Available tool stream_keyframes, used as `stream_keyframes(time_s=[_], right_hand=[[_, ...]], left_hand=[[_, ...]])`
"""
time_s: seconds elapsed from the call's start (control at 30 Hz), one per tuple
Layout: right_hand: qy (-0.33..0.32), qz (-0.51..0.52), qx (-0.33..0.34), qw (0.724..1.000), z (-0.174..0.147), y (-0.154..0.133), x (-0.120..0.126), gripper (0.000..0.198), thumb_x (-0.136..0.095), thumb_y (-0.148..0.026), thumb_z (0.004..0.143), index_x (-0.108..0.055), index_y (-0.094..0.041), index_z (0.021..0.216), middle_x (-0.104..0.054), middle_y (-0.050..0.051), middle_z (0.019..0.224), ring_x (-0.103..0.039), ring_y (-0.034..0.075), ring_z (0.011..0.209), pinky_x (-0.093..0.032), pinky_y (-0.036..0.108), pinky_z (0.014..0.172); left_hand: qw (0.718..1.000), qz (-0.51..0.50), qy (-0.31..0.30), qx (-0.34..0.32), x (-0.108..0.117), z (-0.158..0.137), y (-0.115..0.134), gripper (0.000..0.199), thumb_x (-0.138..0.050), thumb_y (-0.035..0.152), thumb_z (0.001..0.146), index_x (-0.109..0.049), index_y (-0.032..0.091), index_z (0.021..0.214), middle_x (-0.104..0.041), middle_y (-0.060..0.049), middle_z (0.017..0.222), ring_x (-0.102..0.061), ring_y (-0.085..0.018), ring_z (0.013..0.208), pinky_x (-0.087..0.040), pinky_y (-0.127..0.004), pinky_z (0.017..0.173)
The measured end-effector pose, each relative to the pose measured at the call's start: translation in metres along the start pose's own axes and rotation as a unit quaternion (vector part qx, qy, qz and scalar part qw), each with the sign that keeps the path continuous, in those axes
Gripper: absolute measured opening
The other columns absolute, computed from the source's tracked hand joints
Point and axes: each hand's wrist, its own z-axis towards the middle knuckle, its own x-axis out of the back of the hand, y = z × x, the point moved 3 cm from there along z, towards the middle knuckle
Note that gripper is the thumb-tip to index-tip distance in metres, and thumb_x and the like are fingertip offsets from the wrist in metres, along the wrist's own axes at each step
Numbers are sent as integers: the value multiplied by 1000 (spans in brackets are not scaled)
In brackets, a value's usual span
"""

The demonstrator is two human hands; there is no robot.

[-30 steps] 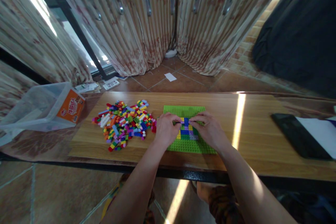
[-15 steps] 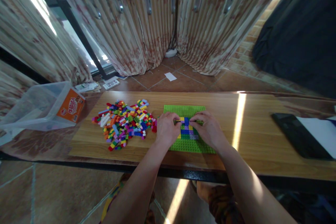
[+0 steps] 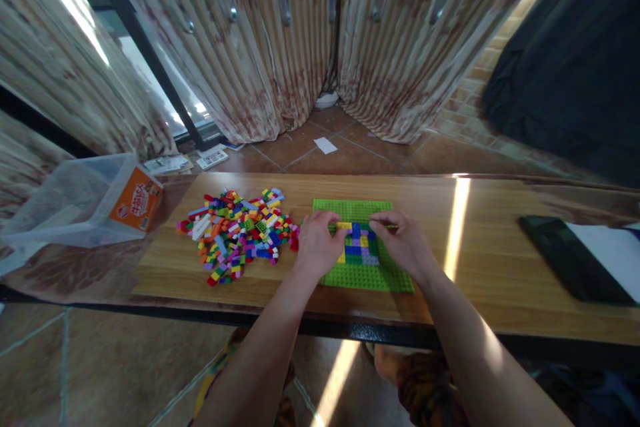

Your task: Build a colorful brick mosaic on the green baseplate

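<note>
A light-green studded baseplate (image 3: 350, 276) lies on the table, bearing a block of blue, purple, yellow and green toy bricks (image 3: 357, 250). My left hand (image 3: 317, 240) is at the block's upper left, its thumb and index finger closed round the end of a yellow brick (image 3: 344, 225). Across from it, my right hand (image 3: 404, 241) has thumb and index finger pinched together at the upper right corner, beside a dark green brick (image 3: 365, 226). Whatever lies between those right fingertips is too small to make out.
Left of the baseplate is a heap of loose mixed-colour bricks (image 3: 240, 233). A clear plastic bin (image 3: 75, 213) with an orange label stands at the far left. To the right, a black flat object (image 3: 570, 257) and white paper (image 3: 607, 257) lie on the wooden tabletop (image 3: 480, 240).
My right hand has shifted slightly right along the block's top edge, uncovering more of the upper row, including dark green. The left hand stays at the upper left.
</note>
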Motion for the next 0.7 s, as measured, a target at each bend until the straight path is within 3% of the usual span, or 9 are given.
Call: stream_keyframes(time_s=[0.27, 0.7], right_hand=[[-12, -32, 14, 999, -2, -3, -7, 28, -55, -40, 85, -74, -21, 94, -72, 9, 95, -66, 23, 88, -51, 41, 83], [-12, -22, 6, 1000, -2, -10, -13, 18, -60, -32, 82, -74, -23, 89, -71, 7, 92, -65, 23, 88, -50, 40, 84]], left_hand=[[1000, 10, -17, -8, -7, 6, -1, 21, -57, 27, 90, -73, 18, 98, -71, -8, 106, -63, -22, 102, -45, -38, 97], [999, 33, -2, 11, -17, 5, 2, 17, -61, 30, 88, -75, 21, 91, -72, -6, 101, -61, -24, 96, -45, -40, 91]])
